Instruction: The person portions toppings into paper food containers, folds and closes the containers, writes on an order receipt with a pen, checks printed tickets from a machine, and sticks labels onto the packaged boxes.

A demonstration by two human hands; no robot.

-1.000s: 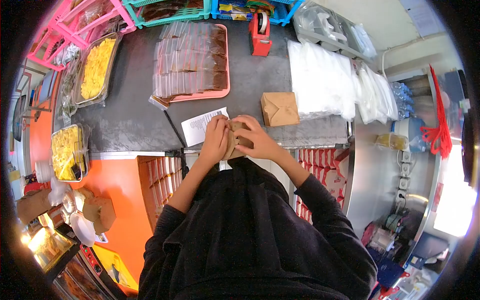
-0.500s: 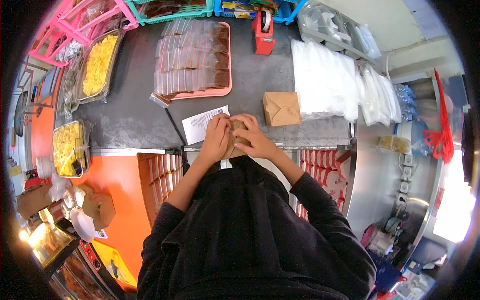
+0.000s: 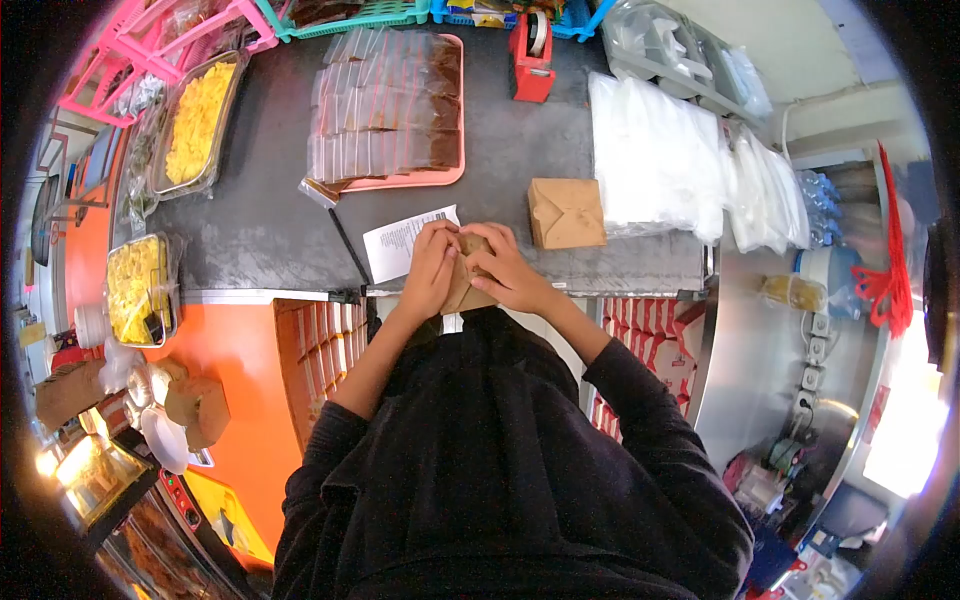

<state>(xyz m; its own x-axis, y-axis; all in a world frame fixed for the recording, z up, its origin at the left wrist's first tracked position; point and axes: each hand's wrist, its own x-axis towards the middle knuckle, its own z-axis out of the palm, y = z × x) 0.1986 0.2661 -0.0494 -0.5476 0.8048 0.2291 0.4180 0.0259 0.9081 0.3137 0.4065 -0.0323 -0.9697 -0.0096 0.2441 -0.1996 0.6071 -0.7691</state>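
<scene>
Between my hands, at the counter's front edge, is a small brown cardboard box (image 3: 464, 290). My left hand (image 3: 430, 270) grips its left side with bent fingers. On the right side, my right hand (image 3: 508, 272) holds the box, its fingers curled over the top. A printed paper slip (image 3: 392, 248) lies just left of my left hand, with a thin black stick (image 3: 348, 243) beside it. Another brown box (image 3: 567, 213), its flaps folded closed, stands to the right beyond my right hand.
A pink tray (image 3: 455, 110) holds rows of filled plastic sachets. A red tape dispenser (image 3: 532, 70) stands at the back. White plastic bags (image 3: 660, 155) lie to the right. Two containers of yellow food (image 3: 197, 120) are on the left, near pink baskets (image 3: 170, 35).
Both hands stay on the small box, with slight finger shifts. The counter items appear slightly higher in the view, and those on the right have shifted a little rightward.
</scene>
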